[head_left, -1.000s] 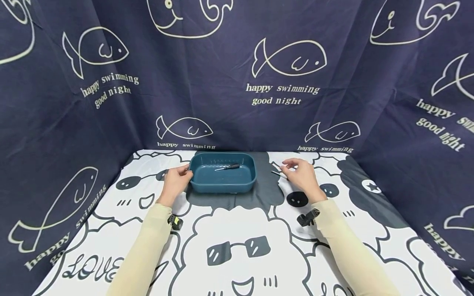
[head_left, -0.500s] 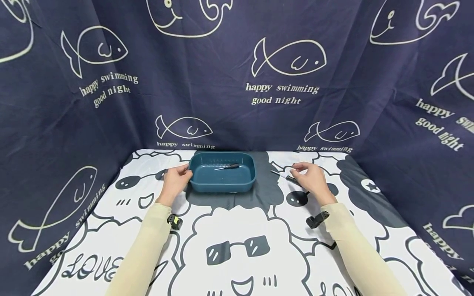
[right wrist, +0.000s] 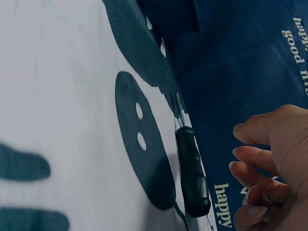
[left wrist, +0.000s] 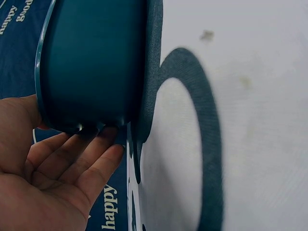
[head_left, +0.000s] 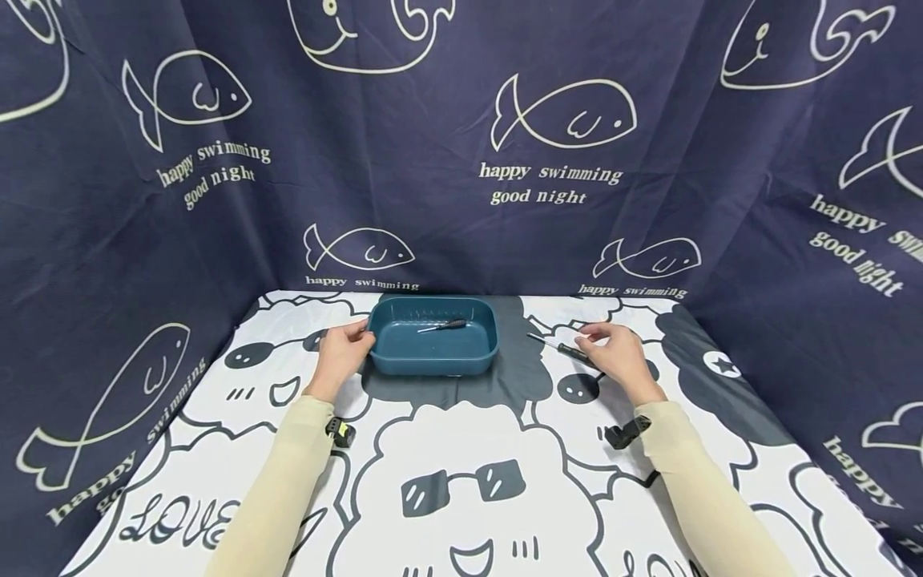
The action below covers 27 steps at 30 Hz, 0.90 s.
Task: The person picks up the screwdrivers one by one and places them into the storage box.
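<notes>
My left hand (head_left: 342, 353) holds the left end of a teal rectangular bin (head_left: 433, 365). In the left wrist view the thumb lies at the rim of the bin (left wrist: 91, 62) and the fingers rest against its end wall. Inside the bin lies a small dark-handled screwdriver (head_left: 452, 324). Another screwdriver (head_left: 573, 352) lies on the cloth to the right, its shaft pointing toward the bin. Just above its black handle (right wrist: 192, 173) hovers my right hand (head_left: 616, 357), fingers loosely bent and holding nothing; a gap shows between them in the right wrist view.
A white cloth with dark sheep drawings (head_left: 476, 433) covers the table. Navy curtains with fish prints (head_left: 461, 160) enclose the back and both sides, close behind the bin. A black camera band (head_left: 627, 433) sits on the right wrist, another (head_left: 340, 433) on the left.
My right hand has moved to the right along the screwdriver on the cloth, uncovering more of its handle. The left hand and the bin have stayed in place.
</notes>
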Available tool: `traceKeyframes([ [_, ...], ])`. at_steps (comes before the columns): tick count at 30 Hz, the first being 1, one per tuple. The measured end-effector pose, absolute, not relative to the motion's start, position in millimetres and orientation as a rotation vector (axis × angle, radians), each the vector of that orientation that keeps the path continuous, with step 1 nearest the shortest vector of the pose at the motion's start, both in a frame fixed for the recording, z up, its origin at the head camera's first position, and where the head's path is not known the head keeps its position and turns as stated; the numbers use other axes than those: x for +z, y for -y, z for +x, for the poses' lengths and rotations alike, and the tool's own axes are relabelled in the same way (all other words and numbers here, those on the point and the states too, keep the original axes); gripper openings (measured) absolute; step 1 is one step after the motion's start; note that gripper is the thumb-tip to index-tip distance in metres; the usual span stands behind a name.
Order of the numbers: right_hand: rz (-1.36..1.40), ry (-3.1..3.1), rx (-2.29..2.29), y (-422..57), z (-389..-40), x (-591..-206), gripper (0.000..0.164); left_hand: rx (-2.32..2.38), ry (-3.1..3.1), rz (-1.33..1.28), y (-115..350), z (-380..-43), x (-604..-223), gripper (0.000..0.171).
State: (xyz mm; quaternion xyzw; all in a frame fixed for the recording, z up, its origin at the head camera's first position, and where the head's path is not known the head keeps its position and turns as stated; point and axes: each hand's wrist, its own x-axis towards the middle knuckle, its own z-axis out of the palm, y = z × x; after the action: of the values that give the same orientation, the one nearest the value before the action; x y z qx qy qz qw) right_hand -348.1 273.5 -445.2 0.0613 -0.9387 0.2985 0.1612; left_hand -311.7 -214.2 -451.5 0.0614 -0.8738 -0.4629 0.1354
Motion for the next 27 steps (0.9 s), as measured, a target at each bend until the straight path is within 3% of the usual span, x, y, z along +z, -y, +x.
traceKeyframes([
  [27,0.108,2.879,0.848,-298,-342,-467,0.035,-1.347,2.534,0.179,213,-312,-451,0.047],
])
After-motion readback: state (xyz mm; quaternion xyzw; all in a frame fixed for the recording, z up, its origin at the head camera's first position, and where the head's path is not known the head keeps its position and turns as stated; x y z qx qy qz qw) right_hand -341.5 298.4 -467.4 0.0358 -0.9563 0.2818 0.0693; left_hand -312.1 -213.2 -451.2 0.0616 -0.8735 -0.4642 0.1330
